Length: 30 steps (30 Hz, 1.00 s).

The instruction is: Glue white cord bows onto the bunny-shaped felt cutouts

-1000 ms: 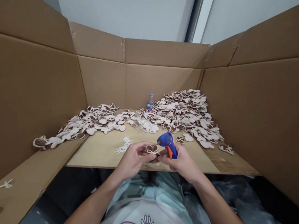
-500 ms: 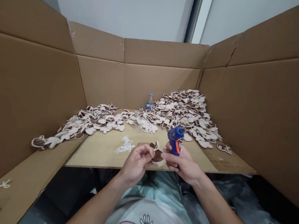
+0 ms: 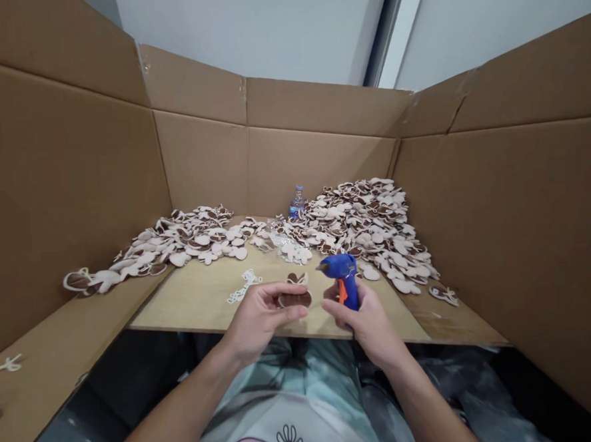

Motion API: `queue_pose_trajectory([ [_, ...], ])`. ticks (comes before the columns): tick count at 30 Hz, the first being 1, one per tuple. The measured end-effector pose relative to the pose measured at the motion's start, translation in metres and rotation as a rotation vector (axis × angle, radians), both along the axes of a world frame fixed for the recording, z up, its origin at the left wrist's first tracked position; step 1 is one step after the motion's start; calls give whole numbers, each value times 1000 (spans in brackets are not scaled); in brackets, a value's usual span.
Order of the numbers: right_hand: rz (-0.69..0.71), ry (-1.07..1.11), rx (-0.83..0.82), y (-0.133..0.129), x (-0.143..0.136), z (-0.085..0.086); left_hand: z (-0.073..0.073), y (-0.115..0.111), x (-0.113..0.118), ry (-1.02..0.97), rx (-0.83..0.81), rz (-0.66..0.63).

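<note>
Blue plastic fills the right hand (image 3: 364,317): a glue gun (image 3: 348,281), fingers curled round its handle, nozzle (image 3: 323,267) aimed leftward, slightly above the brown piece (image 3: 295,300). From where I stand, the left hand (image 3: 258,313) has that piece in a narrow thumb-and-finger pinch, over the front of the board (image 3: 181,308). Whether a finger presses the orange trigger (image 3: 342,291) I can't quite tell. Should the nozzle be hot, a small turn of the right wrist might touch it to the left fingertips; a stray squeeze could drip glue on the board. Its front edge runs close below the hands, so a loosened pinch could send the piece into the lap. Ahead, little white pieces (image 3: 244,287) and the right-hand pile (image 3: 370,223) narrow the room; sideways offers more.
</note>
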State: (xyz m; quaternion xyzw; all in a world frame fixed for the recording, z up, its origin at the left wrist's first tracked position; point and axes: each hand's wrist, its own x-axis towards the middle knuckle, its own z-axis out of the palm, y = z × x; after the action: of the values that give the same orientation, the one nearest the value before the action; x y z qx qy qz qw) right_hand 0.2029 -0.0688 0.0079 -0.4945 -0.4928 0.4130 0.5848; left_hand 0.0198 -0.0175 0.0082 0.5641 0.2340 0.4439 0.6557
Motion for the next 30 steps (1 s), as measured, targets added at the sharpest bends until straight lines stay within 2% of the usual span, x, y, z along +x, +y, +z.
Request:
queue_pose_trajectory([
  [6,-118,-314,111,-7,15,12,15,2,-13,75,36,148],
  [13,-191,-589,155,-10,16,14,18,-1,-15,103,74,179],
  [30,-288,-682,203,-12,18,8,16,0,-16,59,54,171],
])
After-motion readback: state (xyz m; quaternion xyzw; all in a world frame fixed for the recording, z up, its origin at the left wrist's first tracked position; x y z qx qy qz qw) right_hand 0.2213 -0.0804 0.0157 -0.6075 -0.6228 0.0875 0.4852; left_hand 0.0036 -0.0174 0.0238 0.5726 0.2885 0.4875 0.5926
